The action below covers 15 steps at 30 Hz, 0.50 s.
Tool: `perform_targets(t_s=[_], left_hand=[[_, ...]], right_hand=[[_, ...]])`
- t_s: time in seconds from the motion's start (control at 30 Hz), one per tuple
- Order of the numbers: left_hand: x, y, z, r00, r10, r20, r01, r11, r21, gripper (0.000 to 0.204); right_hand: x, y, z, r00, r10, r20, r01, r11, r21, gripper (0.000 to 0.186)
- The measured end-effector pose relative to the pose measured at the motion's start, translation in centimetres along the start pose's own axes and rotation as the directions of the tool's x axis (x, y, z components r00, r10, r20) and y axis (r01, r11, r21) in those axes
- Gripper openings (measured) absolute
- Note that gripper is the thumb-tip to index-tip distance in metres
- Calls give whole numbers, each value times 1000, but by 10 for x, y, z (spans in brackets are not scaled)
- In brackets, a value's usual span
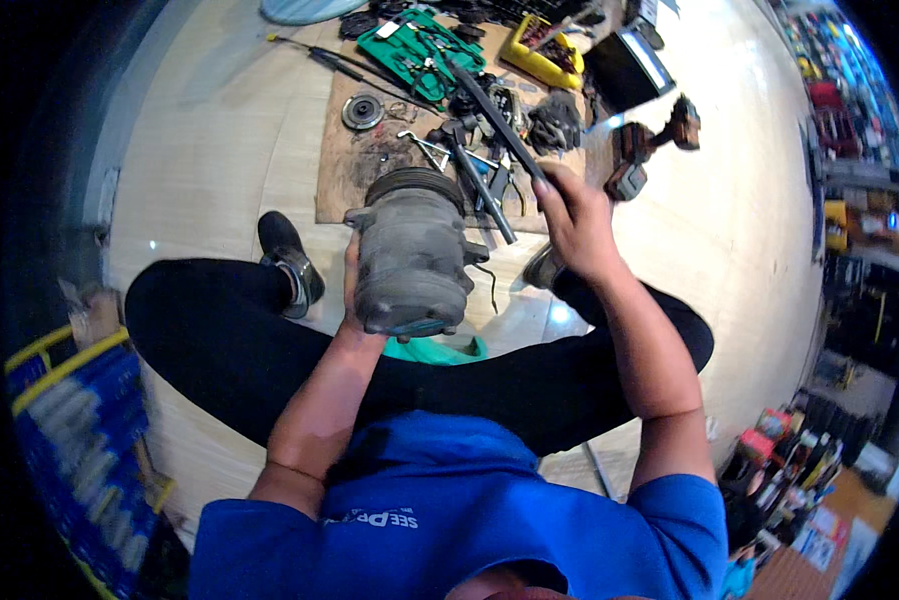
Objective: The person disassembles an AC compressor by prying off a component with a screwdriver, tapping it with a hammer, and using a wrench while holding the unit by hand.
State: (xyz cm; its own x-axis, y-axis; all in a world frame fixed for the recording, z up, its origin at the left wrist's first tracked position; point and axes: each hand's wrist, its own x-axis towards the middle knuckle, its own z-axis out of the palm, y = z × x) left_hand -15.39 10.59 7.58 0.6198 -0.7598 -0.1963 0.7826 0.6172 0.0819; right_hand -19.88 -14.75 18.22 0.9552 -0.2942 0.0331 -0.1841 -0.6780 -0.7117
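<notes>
My left hand [351, 300] supports a grey, grimy air-conditioning compressor [412, 258] from its left side and underneath, above my lap. Most of those fingers are hidden behind the body. The ribbed pulley [415, 186] points away from me, and a short dark wire [492, 287] hangs off the right side. In my right hand [578, 222], closed around its near end, is a long dark bar-shaped tool [500, 122]. It slants away to the left over the tools on the mat and is apart from the compressor.
A stained brown mat [345, 178] carries a round pulley part [363, 111], a green tool case [420, 55], pliers, dark gloves [556, 123] and a yellow bin [540, 55]. A cordless power tool [635, 145] stands right. Blue racks [80, 450] are at left; crowded shelves line the right.
</notes>
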Motion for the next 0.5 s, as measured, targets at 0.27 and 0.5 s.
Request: perform_targets(t_s=[0.27,0.5], left_hand=[[-5,13,-17,993,95,-73,-34,808,588,73],[-15,1,13,929,350,-121,-47,435,899,45]], right_hand=[[17,186,97,833,346,432,-105,865,-491,20],[26,221,146,763,631,-139,-644,724,-247,22]])
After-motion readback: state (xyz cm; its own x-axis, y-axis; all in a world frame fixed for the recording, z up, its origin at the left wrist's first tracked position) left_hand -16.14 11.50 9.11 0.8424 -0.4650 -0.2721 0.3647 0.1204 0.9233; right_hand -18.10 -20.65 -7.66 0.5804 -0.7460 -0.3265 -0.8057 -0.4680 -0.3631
